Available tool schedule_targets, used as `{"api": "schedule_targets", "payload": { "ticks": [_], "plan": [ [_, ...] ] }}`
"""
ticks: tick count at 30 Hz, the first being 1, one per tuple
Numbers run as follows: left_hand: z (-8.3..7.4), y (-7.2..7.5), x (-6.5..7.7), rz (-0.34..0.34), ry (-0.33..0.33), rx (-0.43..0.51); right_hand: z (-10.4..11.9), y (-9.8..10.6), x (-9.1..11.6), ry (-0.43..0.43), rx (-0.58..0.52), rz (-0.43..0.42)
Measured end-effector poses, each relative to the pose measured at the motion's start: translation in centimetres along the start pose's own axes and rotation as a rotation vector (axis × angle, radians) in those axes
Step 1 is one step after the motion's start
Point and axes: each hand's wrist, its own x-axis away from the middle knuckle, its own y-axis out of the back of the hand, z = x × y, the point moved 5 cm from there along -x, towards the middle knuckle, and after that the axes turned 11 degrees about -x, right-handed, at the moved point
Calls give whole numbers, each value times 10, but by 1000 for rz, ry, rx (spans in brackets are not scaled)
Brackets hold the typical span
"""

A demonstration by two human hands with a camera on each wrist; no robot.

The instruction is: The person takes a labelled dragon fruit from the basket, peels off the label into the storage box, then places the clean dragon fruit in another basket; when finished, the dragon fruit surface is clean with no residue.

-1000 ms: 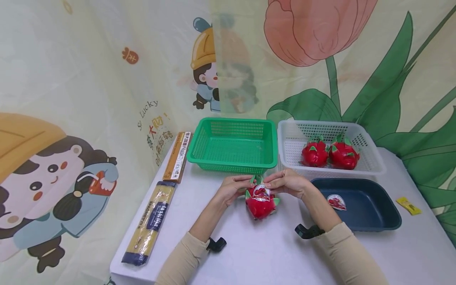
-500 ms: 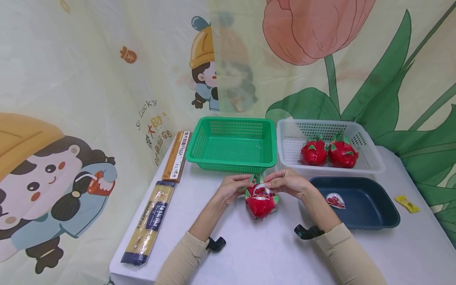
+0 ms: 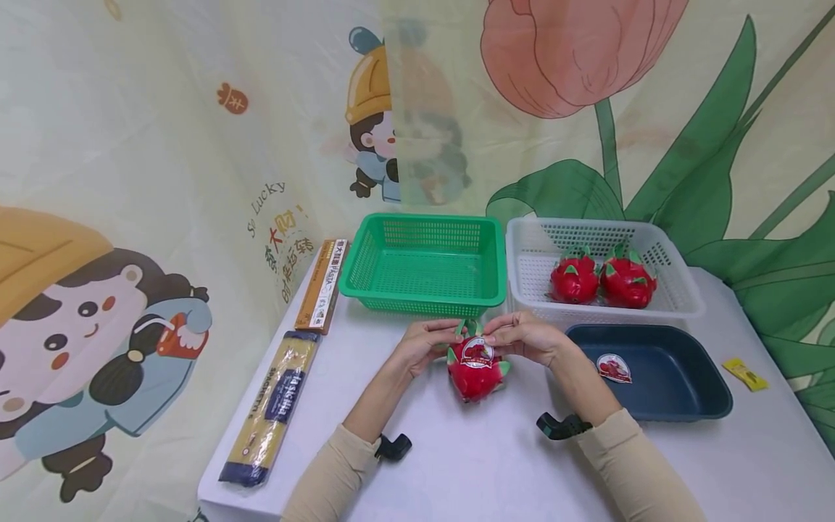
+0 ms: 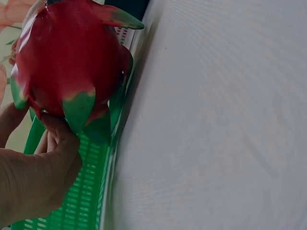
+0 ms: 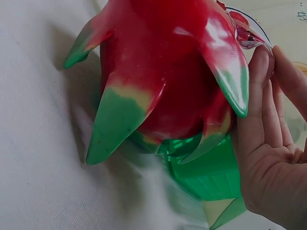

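A red dragon fruit with green-tipped scales (image 3: 472,384) stands at the middle of the table, between both hands. My left hand (image 3: 420,349) holds it from the left near its top; in the left wrist view, curled fingers (image 4: 60,132) touch its green scales. A round white-edged sticker (image 3: 477,353) with a red fruit picture covers the fruit's upper front. My right hand (image 3: 531,339) pinches the sticker's right edge between thumb and finger, as the right wrist view shows. That edge of the sticker (image 5: 247,31) stands out from the skin.
Behind the hands stand a green basket (image 3: 424,296) and a white basket (image 3: 685,290) with two dragon fruits (image 3: 574,281). A dark blue tray (image 3: 691,384) holds another sticker (image 3: 614,368). A yellow packet (image 3: 746,374) lies right, a spaghetti pack (image 3: 267,413) and pasta box (image 3: 321,286) left.
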Motion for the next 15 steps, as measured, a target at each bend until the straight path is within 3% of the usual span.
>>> {"api": "schedule_targets", "payload": {
  "ticks": [15],
  "plan": [
    [0, 0, 0, 34, -15, 30, -3, 0, -1, 11, -59, 5]
  ]
}}
